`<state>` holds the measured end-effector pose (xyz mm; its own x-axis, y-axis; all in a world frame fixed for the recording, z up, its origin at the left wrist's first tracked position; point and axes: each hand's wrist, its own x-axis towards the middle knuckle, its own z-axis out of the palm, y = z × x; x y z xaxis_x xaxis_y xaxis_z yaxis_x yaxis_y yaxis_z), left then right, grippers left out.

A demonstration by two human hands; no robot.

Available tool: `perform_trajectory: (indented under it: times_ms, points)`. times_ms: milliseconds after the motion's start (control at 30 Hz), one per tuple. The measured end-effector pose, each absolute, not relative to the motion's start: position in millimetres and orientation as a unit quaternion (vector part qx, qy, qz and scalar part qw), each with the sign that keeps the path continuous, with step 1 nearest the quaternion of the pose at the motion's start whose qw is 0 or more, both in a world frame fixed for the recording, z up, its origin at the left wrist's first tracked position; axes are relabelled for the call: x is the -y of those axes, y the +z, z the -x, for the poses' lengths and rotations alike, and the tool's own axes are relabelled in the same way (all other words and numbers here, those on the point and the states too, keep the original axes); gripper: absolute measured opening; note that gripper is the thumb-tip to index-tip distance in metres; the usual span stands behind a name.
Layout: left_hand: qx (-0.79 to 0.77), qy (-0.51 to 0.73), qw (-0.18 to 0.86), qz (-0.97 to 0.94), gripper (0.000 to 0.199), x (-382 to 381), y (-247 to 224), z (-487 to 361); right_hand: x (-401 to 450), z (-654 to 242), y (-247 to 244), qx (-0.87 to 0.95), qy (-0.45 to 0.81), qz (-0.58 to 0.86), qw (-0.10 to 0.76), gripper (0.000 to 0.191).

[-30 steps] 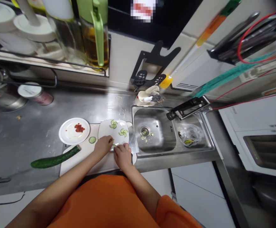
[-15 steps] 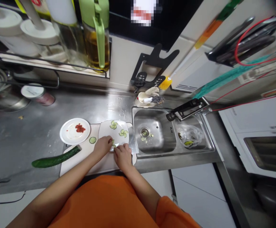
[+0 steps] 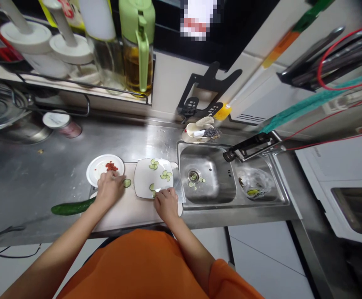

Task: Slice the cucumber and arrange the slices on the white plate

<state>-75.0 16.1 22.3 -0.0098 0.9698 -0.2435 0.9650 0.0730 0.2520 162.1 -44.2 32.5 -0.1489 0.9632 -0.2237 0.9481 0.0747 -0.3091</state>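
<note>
My left hand (image 3: pixel 109 190) is over the right rim of a round white plate (image 3: pixel 90 171) that carries small red pieces (image 3: pixel 111 166). Its fingers are drawn together; what they pinch, if anything, is hidden. Beside its fingertips a cucumber slice (image 3: pixel 126 183) lies on the white cutting board (image 3: pixel 121 214). Behind my left wrist, a long green cucumber (image 3: pixel 70 207) is partly covered. My right hand (image 3: pixel 167 205) rests at the lower edge of a squarish white plate (image 3: pixel 143 178), fingers curled by thin cucumber pieces (image 3: pixel 152 187). Two pinwheels of cucumber pieces (image 3: pixel 166 175) lie farther up that plate.
Right of the board is a steel sink (image 3: pixel 215 182) with scraps near its drain and a plastic bag (image 3: pixel 255 182) in its second basin. A lidded can (image 3: pixel 63 123) and a pot (image 3: pixel 5 118) stand at the back left. An oil bottle (image 3: pixel 137 62) sits on the shelf above.
My left hand has left the squarish plate and moved left to the round plate, now covering the cucumber's cut end. My right hand stays at the squarish plate's lower edge. The view has shifted slightly.
</note>
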Motion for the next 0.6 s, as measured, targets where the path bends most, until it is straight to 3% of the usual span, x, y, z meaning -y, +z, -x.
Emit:
perform_trajectory:
  times_ms: [600]
  points:
    - [-0.684, -0.023, 0.189, -0.704, 0.036, -14.6, 18.5, 68.8, 42.8, -155.2, 36.6, 0.747, 0.187, 0.638, 0.002, 0.017]
